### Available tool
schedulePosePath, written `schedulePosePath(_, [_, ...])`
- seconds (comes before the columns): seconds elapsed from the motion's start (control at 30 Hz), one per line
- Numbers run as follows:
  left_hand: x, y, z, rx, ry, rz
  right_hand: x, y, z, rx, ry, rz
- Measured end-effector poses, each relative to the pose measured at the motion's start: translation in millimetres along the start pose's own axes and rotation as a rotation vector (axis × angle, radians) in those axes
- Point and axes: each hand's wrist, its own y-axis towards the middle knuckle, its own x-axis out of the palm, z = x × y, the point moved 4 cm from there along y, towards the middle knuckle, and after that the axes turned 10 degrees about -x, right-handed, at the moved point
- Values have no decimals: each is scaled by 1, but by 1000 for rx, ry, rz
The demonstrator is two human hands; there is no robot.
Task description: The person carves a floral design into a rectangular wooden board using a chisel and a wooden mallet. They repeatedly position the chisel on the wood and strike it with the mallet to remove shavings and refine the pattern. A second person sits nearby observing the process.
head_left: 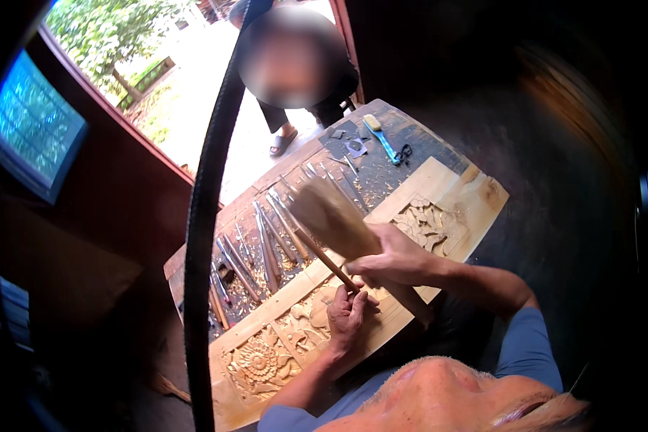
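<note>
Across the bench lies a long pale wooden board (381, 324) with floral relief carving. A round blossom (259, 362) is cut near its left end, and leafy shapes (423, 225) near its right end. My left hand (348, 317) rests low over the board's middle, its fingers closed around a slim wooden-handled carving chisel (330, 265). Just above it, my right hand (399, 258) grips a thick wooden mallet (335, 218), the heavy head pointing up and left. The mallet overlaps part of the chisel, and the chisel's cutting edge cannot be made out.
Several carving chisels (266, 245) lie in a row behind the board among wood shavings. Farther back on the dark workbench (439, 140) are a blue-handled brush (383, 140) and small dark pieces (354, 146). A person (331, 108) is by the bright doorway. A dark strap (207, 216) crosses the view.
</note>
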Motion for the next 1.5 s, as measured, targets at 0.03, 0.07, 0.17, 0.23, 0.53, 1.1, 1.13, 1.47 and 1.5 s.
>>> schedulePosePath(0.03, [-1, 0, 2, 15, 18, -9, 9, 6, -13, -20, 22, -60])
schedulePosePath(0.07, [1, 1, 4, 36, 23, -23, 15, 10, -23, -177, 42, -81])
schedulePosePath(0.17, [1, -1, 8, 73, 59, -46, 23, -2, -51, -176, 8, -110])
schedulePosePath(0.23, [3, -2, 11, 79, 64, -54, 15, -12, -27, -112, -97, -115])
schedulePosePath(0.53, [9, -8, 8, -39, -113, 48, 27, 20, 15, -40, -96, -145])
schedulePosePath(1.1, [24, -24, 28, -120, -116, 35, 88, 40, -63, -279, 27, -382])
schedulePosePath(1.13, [25, -24, 27, -121, -115, 31, 88, 42, -64, -278, 27, -373])
schedulePosePath(1.47, [21, -23, 28, -106, -102, 13, 99, 53, -60, -333, -21, -363])
schedulePosePath(1.5, [20, -24, 27, -107, -105, 12, 100, 51, -60, -323, -4, -374])
